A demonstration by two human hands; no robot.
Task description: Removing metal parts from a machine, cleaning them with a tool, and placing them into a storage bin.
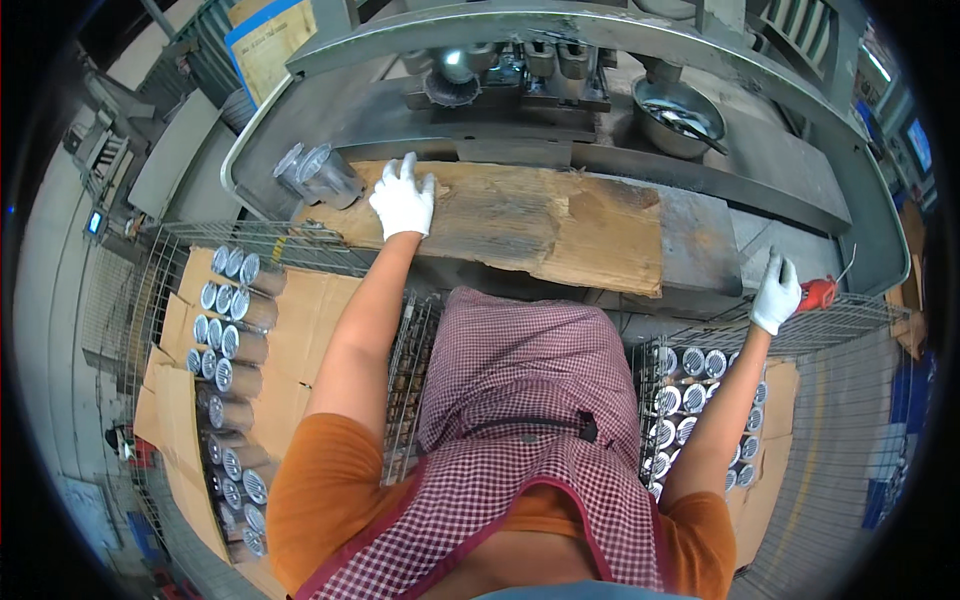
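Observation:
My left hand (403, 200), in a white glove, has its fingers spread over the left part of a worn cardboard sheet (540, 222) on the bench edge. Just left of it, two clear-looking or shiny metal cylinders (332, 177) lean together. My right hand (777, 297), also gloved in white, is out at the right above a wire basket, fingers stretched upward. Against its outer side sits a red tool (818, 294) with a thin bent metal tip. Whether the glove touches that tool is hard to tell.
A wire cart at left holds rows of metal cylinders (240, 345) on cardboard; another at right holds more round metal parts (690, 400). Behind the sheet stand a machine fixture (535, 75) and a metal bowl (680, 115) with a brush-like tool. A metal guard frame (560, 22) crosses above.

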